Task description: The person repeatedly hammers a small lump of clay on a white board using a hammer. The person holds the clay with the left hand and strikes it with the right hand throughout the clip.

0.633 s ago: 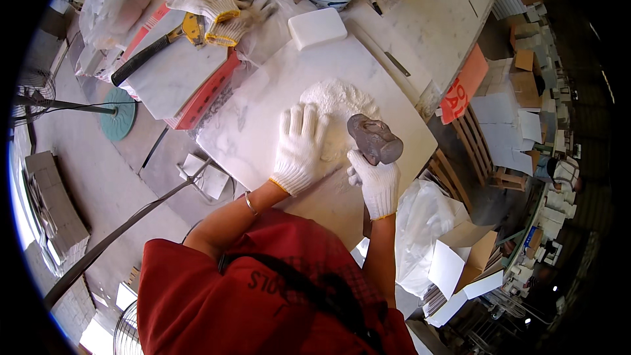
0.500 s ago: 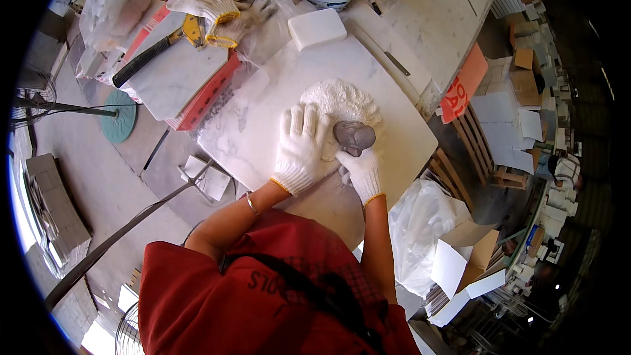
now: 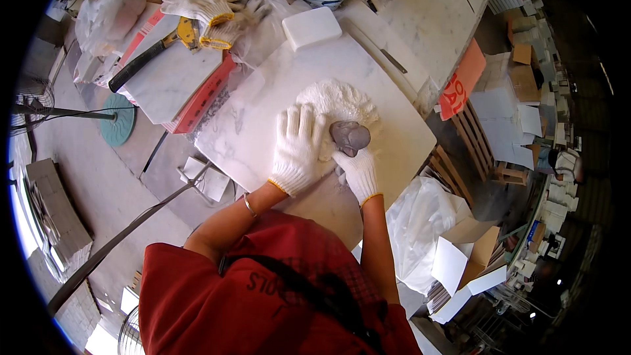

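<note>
My left hand (image 3: 296,148), in a white knit glove, lies flat with its fingers stretched forward on the left edge of a rough white curved mass (image 3: 338,97). Whether that mass is a solid piece or heaped grit, I cannot tell. My right hand (image 3: 360,174), gloved too, holds a dark grey, smooth, rounded lump with a knob (image 3: 350,137) against the near right part of the mass. Its thumb shows beside the lump; the other fingers are mostly hidden. Under everything lies a pale marble slab (image 3: 404,141) with grey dust by my wrists.
A white block (image 3: 311,28) sits at the slab's far edge. To the left, a black-handled tool (image 3: 148,59) and spare gloves (image 3: 200,3) lie on a boxed marble piece. Clear plastic (image 3: 420,230) and an open carton (image 3: 476,260) are at right. A pole (image 3: 131,227) slants in from lower left.
The whole view has shifted slightly, with the table appearing a little further left. Both hands keep about the same places on the white mass and the grey lump.
</note>
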Available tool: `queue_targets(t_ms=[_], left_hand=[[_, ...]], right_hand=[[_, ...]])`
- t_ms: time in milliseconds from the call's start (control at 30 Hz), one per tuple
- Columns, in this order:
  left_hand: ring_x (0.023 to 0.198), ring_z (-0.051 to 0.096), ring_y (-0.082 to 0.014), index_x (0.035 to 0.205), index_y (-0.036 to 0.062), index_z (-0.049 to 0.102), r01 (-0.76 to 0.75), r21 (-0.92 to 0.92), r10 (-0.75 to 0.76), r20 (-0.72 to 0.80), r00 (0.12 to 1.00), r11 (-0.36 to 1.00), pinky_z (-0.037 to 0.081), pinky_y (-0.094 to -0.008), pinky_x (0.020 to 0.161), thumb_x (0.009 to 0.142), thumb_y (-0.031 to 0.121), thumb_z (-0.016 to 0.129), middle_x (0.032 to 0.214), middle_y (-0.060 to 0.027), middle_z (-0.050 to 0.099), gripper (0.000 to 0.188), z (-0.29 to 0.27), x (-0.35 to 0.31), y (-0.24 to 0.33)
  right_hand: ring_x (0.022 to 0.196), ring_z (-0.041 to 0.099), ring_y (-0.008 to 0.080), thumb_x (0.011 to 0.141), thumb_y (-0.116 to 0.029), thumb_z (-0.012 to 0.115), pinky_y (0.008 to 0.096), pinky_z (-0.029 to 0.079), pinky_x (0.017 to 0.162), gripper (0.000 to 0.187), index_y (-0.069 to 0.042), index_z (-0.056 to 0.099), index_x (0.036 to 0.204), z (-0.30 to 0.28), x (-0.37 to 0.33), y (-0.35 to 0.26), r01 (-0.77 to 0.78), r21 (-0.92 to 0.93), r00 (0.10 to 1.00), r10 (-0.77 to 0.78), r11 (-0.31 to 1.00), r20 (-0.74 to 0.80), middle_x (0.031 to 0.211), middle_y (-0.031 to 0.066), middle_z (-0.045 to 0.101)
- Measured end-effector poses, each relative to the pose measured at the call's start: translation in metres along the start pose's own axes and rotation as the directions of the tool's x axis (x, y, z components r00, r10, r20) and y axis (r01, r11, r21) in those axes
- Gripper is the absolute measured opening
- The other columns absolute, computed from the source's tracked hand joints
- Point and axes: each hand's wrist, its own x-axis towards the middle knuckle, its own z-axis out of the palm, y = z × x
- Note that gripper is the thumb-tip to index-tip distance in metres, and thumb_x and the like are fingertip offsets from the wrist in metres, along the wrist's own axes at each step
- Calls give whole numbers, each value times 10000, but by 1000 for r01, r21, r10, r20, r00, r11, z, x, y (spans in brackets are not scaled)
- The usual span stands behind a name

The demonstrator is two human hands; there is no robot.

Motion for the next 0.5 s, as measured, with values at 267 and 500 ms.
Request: queue_targets(t_ms=[267,500], left_hand=[[1278,464,-448,1326,-2,573,17,-84,-23,-64,998,996,361,-571,1097,710,500,813,1347,-253,512,830,0,-1,0],[1245,475,-444,1309,-4,577,-11,-49,7,-86,996,999,372,-562,1081,735,527,789,1331,-252,519,810,3,1,3]], right_hand=[[521,599,127,905,-131,795,276,442,442,180,-76,660,1010,-14,-35,-43,7,226,1000,-10,974,12,741,54,662],[495,603,140,918,-193,790,272,457,449,228,-45,658,1032,0,-2,4,62,90,998,-59,994,-34,703,65,656]])
